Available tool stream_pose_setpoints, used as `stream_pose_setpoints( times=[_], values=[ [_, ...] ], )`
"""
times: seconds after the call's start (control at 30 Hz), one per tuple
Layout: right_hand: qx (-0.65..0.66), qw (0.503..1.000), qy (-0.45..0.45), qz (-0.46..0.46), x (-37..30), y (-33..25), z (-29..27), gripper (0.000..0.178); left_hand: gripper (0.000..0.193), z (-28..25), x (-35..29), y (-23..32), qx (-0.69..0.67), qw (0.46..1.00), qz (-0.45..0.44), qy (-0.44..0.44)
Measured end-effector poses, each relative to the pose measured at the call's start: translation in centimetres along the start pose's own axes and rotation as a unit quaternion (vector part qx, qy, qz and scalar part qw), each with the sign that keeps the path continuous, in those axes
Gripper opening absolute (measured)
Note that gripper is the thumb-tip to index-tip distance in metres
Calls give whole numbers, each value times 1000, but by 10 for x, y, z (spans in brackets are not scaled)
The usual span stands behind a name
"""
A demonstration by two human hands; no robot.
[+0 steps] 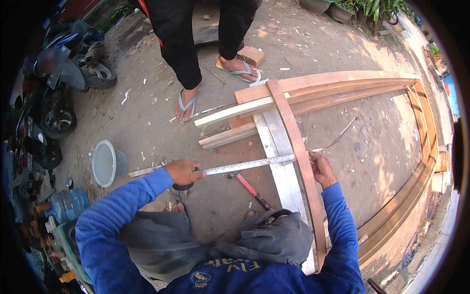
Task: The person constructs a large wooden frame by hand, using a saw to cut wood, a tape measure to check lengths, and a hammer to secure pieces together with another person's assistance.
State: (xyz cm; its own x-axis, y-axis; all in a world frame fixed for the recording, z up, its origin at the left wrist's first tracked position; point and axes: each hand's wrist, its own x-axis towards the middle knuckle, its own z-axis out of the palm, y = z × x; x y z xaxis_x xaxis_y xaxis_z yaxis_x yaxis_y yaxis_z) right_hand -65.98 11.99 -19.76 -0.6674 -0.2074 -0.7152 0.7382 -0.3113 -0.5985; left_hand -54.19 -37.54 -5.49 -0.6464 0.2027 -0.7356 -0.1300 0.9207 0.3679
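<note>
My left hand (182, 172) is closed round a tape measure, its dark case (183, 186) showing below the fingers. The pale tape blade (245, 164) stretches rightward, crossing a white-painted board and passing at a reddish-brown wooden slat (298, 142). Beyond the slat my right hand (322, 170) pinches the blade; its free end bends up and away to the right. The slat lies lengthwise over the white board (293, 188) and across the ends of a long wooden frame (352, 80). On the ground below the blade lies a hammer (250, 190) with a red handle.
Another person in sandals (240, 71) stands at the far side, near a wooden block (252, 56). A whitish bucket (108, 163) stands left, with parked motorbikes (58, 88) and a blue water jug (70, 205) beyond. Potted plants (340, 11) line the far right.
</note>
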Motion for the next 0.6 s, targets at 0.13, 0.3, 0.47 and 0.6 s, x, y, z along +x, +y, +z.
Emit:
stream_pose_setpoints(
  times=[0.13,0.3,0.47,0.6],
  values=[
    [-197,980,-10,-22,-25,-11,23,24,70,-12,-5,10,-42,998,-15,-33],
    [-359,922,87,-118,-53,-40,11,34,111,10,-6,-39,-38,998,-4,50],
    [-402,817,227,-347,-166,-44,72,39,125,48,-42,-84,-65,978,-167,110],
    [-381,881,67,-274,-212,31,189,40,109,127,-69,-163,-121,964,-182,150]
  ],
)
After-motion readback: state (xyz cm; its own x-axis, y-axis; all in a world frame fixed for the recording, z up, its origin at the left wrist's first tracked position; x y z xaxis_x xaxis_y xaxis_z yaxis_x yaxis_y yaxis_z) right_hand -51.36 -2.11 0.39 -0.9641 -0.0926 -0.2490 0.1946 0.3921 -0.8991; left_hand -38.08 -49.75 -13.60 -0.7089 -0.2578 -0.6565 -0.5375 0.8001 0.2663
